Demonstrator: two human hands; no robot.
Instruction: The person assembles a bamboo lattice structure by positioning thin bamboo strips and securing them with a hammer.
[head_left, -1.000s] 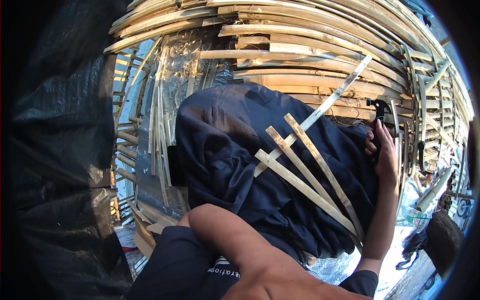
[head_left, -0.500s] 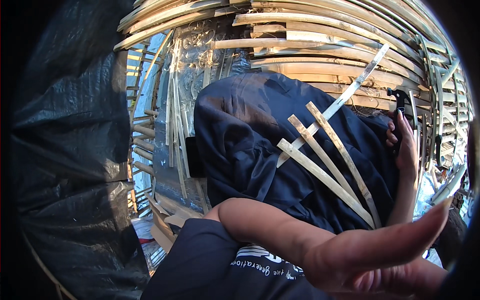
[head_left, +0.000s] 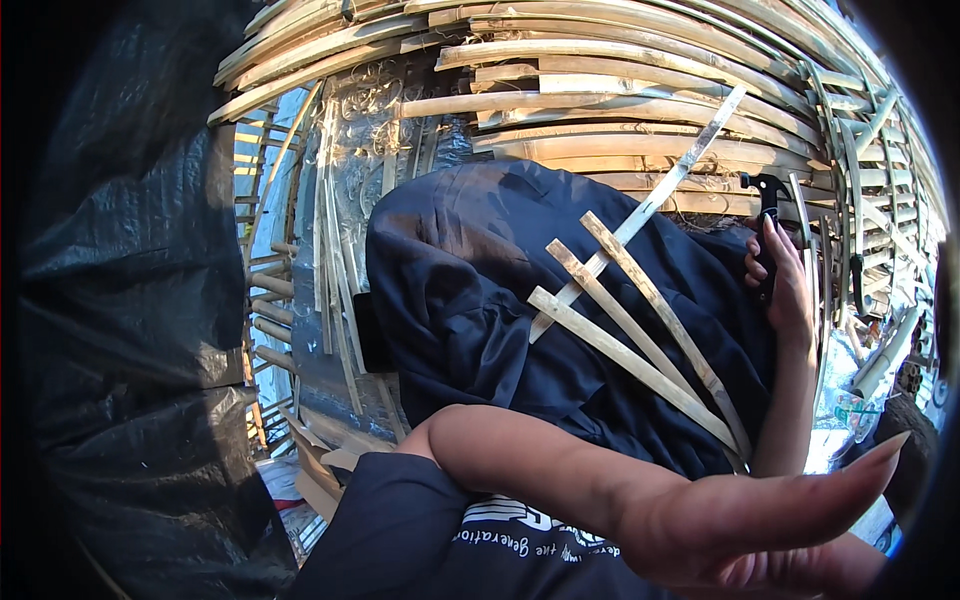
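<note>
My right hand (head_left: 783, 285), at the right, is closed around the dark handle of a claw hammer (head_left: 768, 187), its head pointing up. Low in the foreground my left forearm crosses rightward. My left hand (head_left: 760, 530) has its thumb stretched out; its other fingers are mostly hidden behind the thumb, and I see nothing held. Three narrow bamboo slats (head_left: 635, 350) fan out over the dark cloth (head_left: 470, 260) on my lap, their near ends converging beyond my left forearm. A longer pale strip (head_left: 655, 200) crosses beneath or against their far ends; which, I cannot tell.
Split bamboo poles (head_left: 640, 110) form a slatted surface ahead. Thin strips (head_left: 335, 270) and curled shavings lie on a grey sheet left of my lap, near a black flat object (head_left: 373, 332). Black sheeting (head_left: 130, 300) hangs at the left. A bamboo lattice (head_left: 890, 170) stands at the right.
The whole view has shifted, so most things sit slightly further left and lower. My right hand still grips the hammer, and the slats keep their arrangement. My left thumb stays outstretched.
</note>
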